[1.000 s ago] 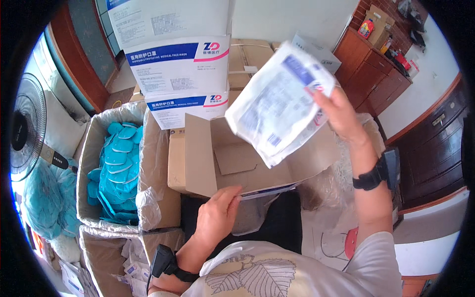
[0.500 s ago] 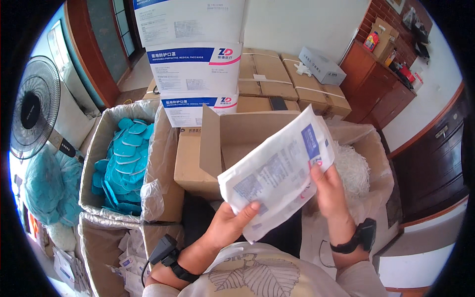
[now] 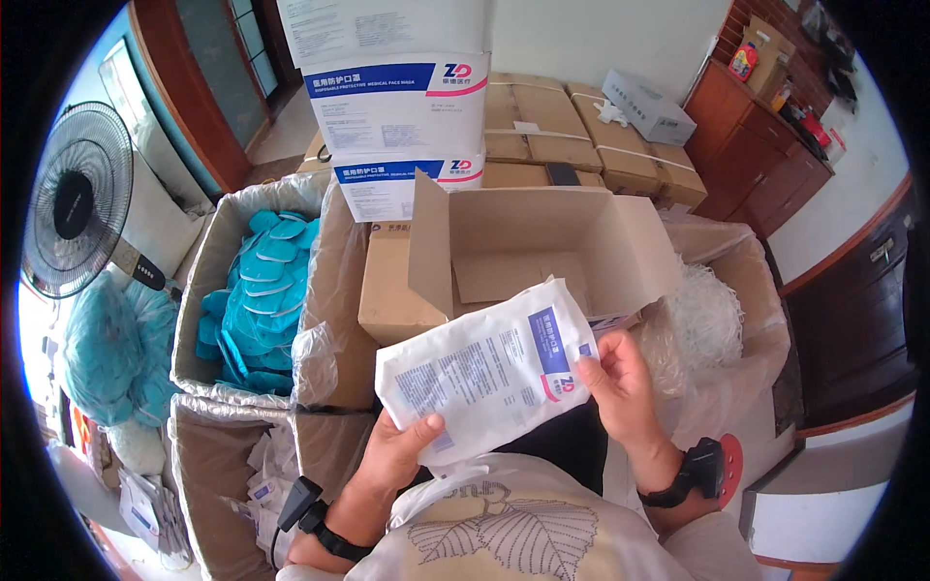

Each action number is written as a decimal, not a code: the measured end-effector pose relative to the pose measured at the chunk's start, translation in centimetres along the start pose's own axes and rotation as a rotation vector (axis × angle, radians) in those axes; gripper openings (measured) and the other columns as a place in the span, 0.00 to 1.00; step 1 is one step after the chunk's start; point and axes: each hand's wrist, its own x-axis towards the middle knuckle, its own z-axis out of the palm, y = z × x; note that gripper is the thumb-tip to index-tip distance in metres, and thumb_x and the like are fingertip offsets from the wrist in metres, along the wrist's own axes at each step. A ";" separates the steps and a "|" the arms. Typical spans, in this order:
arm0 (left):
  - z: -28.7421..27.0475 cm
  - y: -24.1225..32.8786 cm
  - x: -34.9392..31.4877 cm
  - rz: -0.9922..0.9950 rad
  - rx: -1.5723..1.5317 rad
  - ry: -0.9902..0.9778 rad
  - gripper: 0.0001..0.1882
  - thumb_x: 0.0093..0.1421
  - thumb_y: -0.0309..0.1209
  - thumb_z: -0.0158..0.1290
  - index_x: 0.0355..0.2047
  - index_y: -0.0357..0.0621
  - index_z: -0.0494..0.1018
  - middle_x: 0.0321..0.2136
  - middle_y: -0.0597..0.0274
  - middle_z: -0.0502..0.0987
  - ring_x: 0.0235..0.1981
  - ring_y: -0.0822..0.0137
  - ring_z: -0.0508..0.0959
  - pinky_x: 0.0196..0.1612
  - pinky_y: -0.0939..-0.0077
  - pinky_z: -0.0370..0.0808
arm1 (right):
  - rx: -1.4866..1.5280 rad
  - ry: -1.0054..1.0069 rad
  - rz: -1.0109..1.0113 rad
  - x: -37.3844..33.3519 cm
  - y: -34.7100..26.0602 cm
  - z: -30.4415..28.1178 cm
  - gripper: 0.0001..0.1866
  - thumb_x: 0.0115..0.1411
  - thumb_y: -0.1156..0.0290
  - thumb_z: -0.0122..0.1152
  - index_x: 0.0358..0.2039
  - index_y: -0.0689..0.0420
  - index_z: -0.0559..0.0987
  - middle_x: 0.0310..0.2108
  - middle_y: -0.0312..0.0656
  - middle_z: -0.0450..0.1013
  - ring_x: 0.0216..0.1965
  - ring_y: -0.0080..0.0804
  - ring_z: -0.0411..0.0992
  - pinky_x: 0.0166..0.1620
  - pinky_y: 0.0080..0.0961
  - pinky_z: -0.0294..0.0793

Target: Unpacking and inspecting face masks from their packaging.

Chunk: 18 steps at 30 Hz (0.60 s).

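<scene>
Between my two hands I hold a white mask packet (image 3: 475, 373) with a blue and pink printed panel, perhaps a small stack of them. My left hand (image 3: 395, 450) grips its lower left corner, the thumb on top and the fingers hidden beneath. At the right end my right hand (image 3: 620, 387) pinches the edge, thumb over the printed face. Just beyond the packet stands an open cardboard box (image 3: 513, 218) with its flaps up. Only part of its inside shows.
A bin of teal face masks (image 3: 266, 281) stands left, above a bin of loose packets (image 3: 266, 484). White ear-loop cords (image 3: 702, 315) fill a bin at right. Printed white cartons (image 3: 397, 107) are stacked behind; a fan (image 3: 76, 198) stands far left.
The packet has come down and left, toward my body, and lies flatter. Both hands moved with it and keep their hold. The view has shifted slightly, showing more of the open box.
</scene>
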 end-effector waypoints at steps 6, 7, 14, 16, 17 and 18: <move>-1.1 0.7 -1.2 -0.010 -0.023 0.061 0.24 0.54 0.28 0.52 0.51 0.40 0.60 0.46 0.60 0.68 0.47 0.67 0.67 0.50 0.70 0.64 | -0.279 -0.103 -0.076 -0.4 1.1 0.3 0.08 0.55 0.73 0.55 0.29 0.61 0.66 0.23 0.37 0.66 0.25 0.21 0.64 0.31 0.17 0.65; -1.3 0.9 -1.4 -0.020 -0.029 0.052 0.24 0.55 0.28 0.52 0.52 0.40 0.59 0.46 0.60 0.68 0.47 0.67 0.67 0.50 0.70 0.64 | -0.312 -0.121 -0.097 -0.4 1.2 0.5 0.08 0.54 0.73 0.56 0.28 0.61 0.66 0.22 0.38 0.66 0.25 0.22 0.64 0.31 0.18 0.65; -2.4 1.4 -2.1 -0.052 0.043 0.012 0.23 0.56 0.25 0.49 0.52 0.38 0.59 0.47 0.59 0.67 0.48 0.66 0.67 0.50 0.69 0.64 | -0.377 -0.206 -0.159 0.2 1.1 1.3 0.09 0.53 0.72 0.57 0.28 0.61 0.67 0.23 0.40 0.68 0.24 0.27 0.66 0.30 0.20 0.66; -2.5 1.6 -2.1 -0.067 0.130 0.000 0.22 0.56 0.25 0.47 0.52 0.37 0.59 0.47 0.59 0.67 0.48 0.67 0.66 0.50 0.70 0.63 | -0.414 -0.220 -0.107 0.4 1.3 1.0 0.10 0.52 0.71 0.58 0.29 0.61 0.68 0.24 0.41 0.68 0.25 0.29 0.67 0.31 0.22 0.66; -2.5 1.9 -2.1 -0.068 0.130 -0.001 0.22 0.56 0.25 0.47 0.52 0.37 0.59 0.47 0.59 0.67 0.48 0.67 0.66 0.50 0.70 0.63 | -0.451 -0.234 -0.056 0.6 1.3 0.9 0.10 0.52 0.70 0.58 0.30 0.61 0.68 0.25 0.41 0.69 0.27 0.32 0.68 0.32 0.24 0.67; -2.4 2.2 -2.0 -0.070 0.214 -0.016 0.21 0.56 0.24 0.47 0.51 0.36 0.60 0.46 0.59 0.68 0.48 0.68 0.66 0.49 0.71 0.63 | -0.450 -0.232 -0.054 1.1 1.0 0.9 0.10 0.52 0.70 0.58 0.30 0.61 0.68 0.25 0.41 0.69 0.27 0.32 0.68 0.32 0.24 0.67</move>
